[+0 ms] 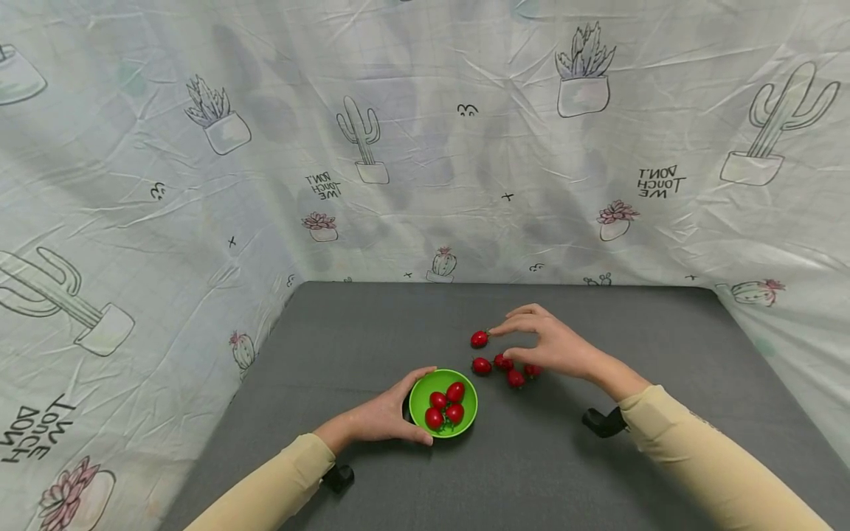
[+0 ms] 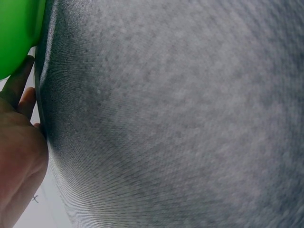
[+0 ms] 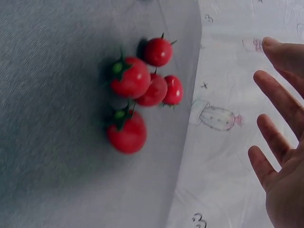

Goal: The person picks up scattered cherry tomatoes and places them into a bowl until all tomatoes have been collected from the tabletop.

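A small green bowl [image 1: 470, 422] stands on the dark grey cloth, with several red cherry tomatoes [image 1: 454, 391] inside. My left hand [image 1: 381, 415] holds it from the left, thumb at the near side and fingers round the far side. In the left wrist view, fingers [image 2: 20, 81] touch the underside of the bowl [image 2: 16, 35]. My right hand [image 1: 558, 346] hovers over several loose cherry tomatoes [image 1: 481, 366], its fingers spread and nothing held. The right wrist view shows those tomatoes [image 3: 127, 133], some with green stems, apart from the hand [image 3: 289, 166].
A grey cloth [image 1: 372, 324] covers the table. Behind it and along the sides hangs a pale curtain [image 1: 425, 147] printed with cacti. One loose tomato [image 1: 479, 339] lies farther back than the others. Each wrist carries a black mount [image 1: 604, 422].
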`<state>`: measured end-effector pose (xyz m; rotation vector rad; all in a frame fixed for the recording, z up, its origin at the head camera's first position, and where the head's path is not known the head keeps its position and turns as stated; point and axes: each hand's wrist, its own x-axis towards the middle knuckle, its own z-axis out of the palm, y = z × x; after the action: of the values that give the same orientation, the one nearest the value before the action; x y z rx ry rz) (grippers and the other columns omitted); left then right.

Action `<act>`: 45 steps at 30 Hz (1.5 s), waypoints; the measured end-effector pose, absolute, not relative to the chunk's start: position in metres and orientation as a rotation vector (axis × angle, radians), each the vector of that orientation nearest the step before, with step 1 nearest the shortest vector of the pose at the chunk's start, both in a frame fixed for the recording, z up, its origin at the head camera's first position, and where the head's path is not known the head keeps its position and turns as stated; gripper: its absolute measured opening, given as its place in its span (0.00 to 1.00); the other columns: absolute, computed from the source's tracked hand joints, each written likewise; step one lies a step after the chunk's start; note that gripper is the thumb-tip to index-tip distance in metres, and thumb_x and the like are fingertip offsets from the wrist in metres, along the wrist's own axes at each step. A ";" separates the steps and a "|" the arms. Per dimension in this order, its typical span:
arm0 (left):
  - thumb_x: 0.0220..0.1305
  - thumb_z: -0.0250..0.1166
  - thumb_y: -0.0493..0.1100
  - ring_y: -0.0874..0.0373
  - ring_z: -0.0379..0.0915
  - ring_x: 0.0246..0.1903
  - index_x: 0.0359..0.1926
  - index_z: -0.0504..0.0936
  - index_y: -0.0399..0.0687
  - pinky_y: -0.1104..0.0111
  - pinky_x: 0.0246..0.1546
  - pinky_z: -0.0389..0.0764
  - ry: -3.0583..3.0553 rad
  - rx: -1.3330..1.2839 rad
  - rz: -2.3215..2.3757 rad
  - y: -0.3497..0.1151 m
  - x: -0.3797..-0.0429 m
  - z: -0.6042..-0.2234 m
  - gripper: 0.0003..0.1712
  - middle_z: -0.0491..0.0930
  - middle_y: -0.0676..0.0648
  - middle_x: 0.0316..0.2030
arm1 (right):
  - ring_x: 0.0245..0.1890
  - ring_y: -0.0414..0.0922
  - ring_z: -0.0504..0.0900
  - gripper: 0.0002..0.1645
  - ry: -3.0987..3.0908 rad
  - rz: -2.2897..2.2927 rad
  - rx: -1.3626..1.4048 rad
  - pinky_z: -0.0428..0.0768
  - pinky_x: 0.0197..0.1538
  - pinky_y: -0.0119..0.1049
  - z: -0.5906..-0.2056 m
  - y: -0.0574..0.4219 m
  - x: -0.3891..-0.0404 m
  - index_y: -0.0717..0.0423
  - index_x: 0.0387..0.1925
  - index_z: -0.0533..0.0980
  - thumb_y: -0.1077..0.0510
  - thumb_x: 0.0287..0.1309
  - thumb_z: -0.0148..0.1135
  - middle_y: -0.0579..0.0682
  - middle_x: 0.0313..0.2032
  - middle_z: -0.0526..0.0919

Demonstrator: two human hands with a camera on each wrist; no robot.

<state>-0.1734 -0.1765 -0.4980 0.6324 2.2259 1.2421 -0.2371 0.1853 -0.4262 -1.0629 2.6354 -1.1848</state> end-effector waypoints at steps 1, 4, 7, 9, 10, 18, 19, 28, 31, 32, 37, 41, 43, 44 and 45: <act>0.56 0.79 0.56 0.59 0.54 0.72 0.82 0.46 0.64 0.52 0.71 0.58 2.223 0.633 1.244 -0.177 -0.174 -0.498 0.63 0.56 0.58 0.74 | 0.64 0.47 0.67 0.22 2.635 -1.189 -1.051 0.74 0.58 0.60 -0.427 0.188 -0.238 0.36 0.58 0.83 0.48 0.63 0.73 0.48 0.61 0.75; 0.56 0.79 0.56 0.59 0.55 0.72 0.81 0.47 0.65 0.52 0.70 0.58 2.222 0.633 1.245 -0.177 -0.174 -0.498 0.63 0.57 0.57 0.74 | 0.64 0.49 0.67 0.21 2.633 -1.203 -1.030 0.73 0.57 0.61 -0.431 0.195 -0.239 0.38 0.57 0.83 0.50 0.63 0.73 0.51 0.62 0.74; 0.57 0.79 0.55 0.58 0.55 0.72 0.81 0.47 0.64 0.52 0.70 0.59 2.226 0.639 1.241 -0.177 -0.174 -0.498 0.62 0.57 0.56 0.74 | 0.65 0.49 0.67 0.21 2.638 -1.210 -1.006 0.73 0.58 0.60 -0.434 0.201 -0.241 0.38 0.57 0.84 0.51 0.62 0.74 0.49 0.61 0.75; 0.57 0.79 0.55 0.57 0.55 0.72 0.81 0.47 0.64 0.52 0.70 0.59 2.229 0.645 1.239 -0.177 -0.174 -0.498 0.62 0.57 0.55 0.74 | 0.65 0.49 0.67 0.21 2.646 -1.206 -0.995 0.73 0.58 0.60 -0.436 0.204 -0.242 0.39 0.57 0.84 0.51 0.62 0.74 0.47 0.60 0.75; 0.57 0.79 0.55 0.57 0.55 0.72 0.81 0.47 0.64 0.51 0.70 0.59 2.228 0.647 1.238 -0.177 -0.174 -0.498 0.62 0.57 0.55 0.74 | 0.65 0.49 0.67 0.21 2.652 -1.200 -0.989 0.73 0.58 0.60 -0.436 0.206 -0.242 0.39 0.57 0.84 0.51 0.62 0.74 0.46 0.59 0.76; 0.57 0.79 0.55 0.60 0.55 0.72 0.81 0.47 0.67 0.52 0.70 0.59 2.235 0.636 1.229 -0.178 -0.174 -0.498 0.62 0.57 0.58 0.74 | 0.65 0.54 0.67 0.21 2.670 -1.171 -0.948 0.72 0.59 0.63 -0.444 0.215 -0.244 0.42 0.58 0.83 0.51 0.64 0.72 0.50 0.60 0.76; 0.57 0.79 0.55 0.60 0.56 0.72 0.81 0.47 0.67 0.52 0.70 0.59 2.235 0.634 1.230 -0.178 -0.174 -0.498 0.62 0.57 0.58 0.73 | 0.65 0.54 0.67 0.21 2.675 -1.163 -0.945 0.72 0.59 0.63 -0.445 0.216 -0.245 0.43 0.58 0.83 0.51 0.64 0.72 0.50 0.60 0.76; 0.56 0.80 0.55 0.59 0.56 0.72 0.81 0.47 0.65 0.52 0.70 0.59 2.234 0.649 1.233 -0.178 -0.174 -0.498 0.63 0.58 0.57 0.73 | 0.65 0.57 0.67 0.21 2.687 -1.118 -0.910 0.71 0.59 0.64 -0.460 0.229 -0.249 0.49 0.60 0.82 0.56 0.66 0.70 0.52 0.60 0.77; 0.55 0.80 0.55 0.59 0.55 0.72 0.82 0.47 0.62 0.52 0.71 0.58 2.237 0.662 1.232 -0.178 -0.174 -0.498 0.64 0.58 0.57 0.74 | 0.64 0.57 0.68 0.21 2.707 -1.095 -0.906 0.71 0.59 0.64 -0.464 0.233 -0.250 0.50 0.60 0.82 0.58 0.66 0.70 0.51 0.59 0.78; 0.55 0.80 0.56 0.59 0.55 0.72 0.82 0.47 0.61 0.51 0.71 0.58 2.237 0.664 1.233 -0.178 -0.174 -0.498 0.64 0.57 0.57 0.74 | 0.64 0.57 0.68 0.21 2.714 -1.083 -0.904 0.71 0.59 0.64 -0.465 0.233 -0.250 0.50 0.60 0.82 0.58 0.66 0.70 0.51 0.59 0.79; 0.55 0.80 0.56 0.60 0.54 0.72 0.82 0.47 0.63 0.52 0.71 0.57 2.228 0.655 1.241 -0.178 -0.173 -0.498 0.64 0.57 0.58 0.74 | 0.65 0.58 0.67 0.23 2.679 -1.016 -0.899 0.69 0.60 0.65 -0.468 0.236 -0.250 0.51 0.60 0.82 0.60 0.64 0.70 0.51 0.59 0.79; 0.54 0.80 0.56 0.61 0.54 0.72 0.81 0.47 0.64 0.52 0.71 0.56 2.223 0.651 1.249 -0.178 -0.172 -0.499 0.64 0.57 0.59 0.74 | 0.66 0.62 0.65 0.25 2.611 -0.970 -0.903 0.66 0.62 0.67 -0.470 0.238 -0.249 0.50 0.62 0.81 0.60 0.63 0.71 0.53 0.62 0.78; 0.54 0.80 0.56 0.61 0.54 0.72 0.82 0.47 0.63 0.52 0.71 0.56 2.224 0.651 1.250 -0.178 -0.172 -0.500 0.64 0.57 0.59 0.74 | 0.67 0.63 0.65 0.26 2.588 -0.957 -0.913 0.66 0.62 0.68 -0.471 0.238 -0.248 0.50 0.62 0.81 0.60 0.63 0.71 0.55 0.63 0.77; 0.54 0.80 0.56 0.61 0.54 0.72 0.82 0.47 0.62 0.52 0.71 0.56 2.223 0.651 1.252 -0.178 -0.172 -0.500 0.64 0.57 0.59 0.74 | 0.67 0.64 0.64 0.26 2.577 -0.954 -0.908 0.66 0.62 0.68 -0.472 0.239 -0.248 0.49 0.62 0.81 0.60 0.63 0.71 0.56 0.63 0.76; 0.54 0.80 0.56 0.61 0.54 0.72 0.82 0.47 0.62 0.52 0.71 0.56 2.222 0.649 1.253 -0.178 -0.172 -0.500 0.64 0.57 0.59 0.74 | 0.67 0.64 0.64 0.26 2.567 -0.955 -0.908 0.66 0.62 0.68 -0.473 0.239 -0.248 0.49 0.62 0.81 0.61 0.63 0.71 0.56 0.64 0.76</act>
<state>-0.1719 -0.1778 -0.4996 0.6490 2.2222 1.2534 -0.2477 0.2391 -0.4735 -0.9080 2.5671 -0.9555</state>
